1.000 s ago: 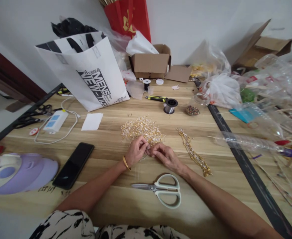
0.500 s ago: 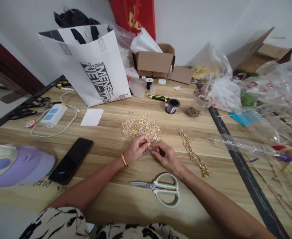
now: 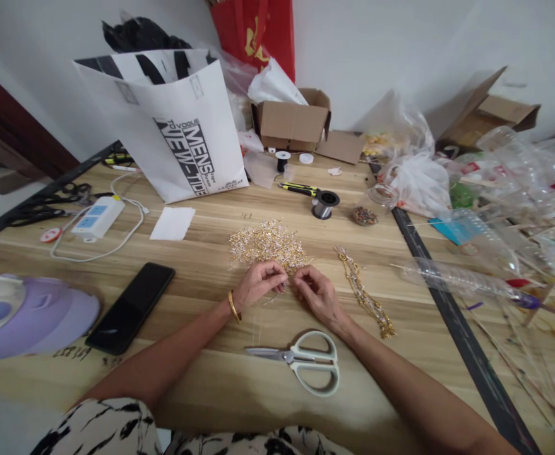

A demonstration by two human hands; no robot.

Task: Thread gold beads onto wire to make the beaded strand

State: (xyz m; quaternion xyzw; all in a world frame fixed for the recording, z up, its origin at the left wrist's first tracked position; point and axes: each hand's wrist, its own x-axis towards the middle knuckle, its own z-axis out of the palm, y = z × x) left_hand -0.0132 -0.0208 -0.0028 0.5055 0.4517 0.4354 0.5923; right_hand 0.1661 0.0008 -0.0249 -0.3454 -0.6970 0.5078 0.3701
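Note:
In the head view, my left hand [image 3: 261, 282] pinches a small beaded strand [image 3: 274, 296] that dangles below its fingertips. My right hand [image 3: 316, 294] sits just to its right, thumb and fingers pressed together; whatever they hold is too small to make out. A narrow gap separates the two hands. Right behind them lies a loose heap of gold and clear beaded pieces [image 3: 268, 241]. To the right of my right hand rests a bundle of finished-looking beaded strands [image 3: 363, 292]. Scissors with pale handles [image 3: 292, 356] lie closed in front of my hands.
A black phone [image 3: 131, 307] and a purple device [image 3: 40, 316] lie at left. Behind stand a white paper bag [image 3: 163, 126], a wire spool [image 3: 324, 205], a jar of beads [image 3: 365, 216] and a cardboard box [image 3: 292, 124]. Clear plastic bottles [image 3: 476, 278] crowd the right side.
My right hand has shifted a little to the right, opening a gap from my left hand. The left hand keeps its pinch. The whole view has shifted slightly.

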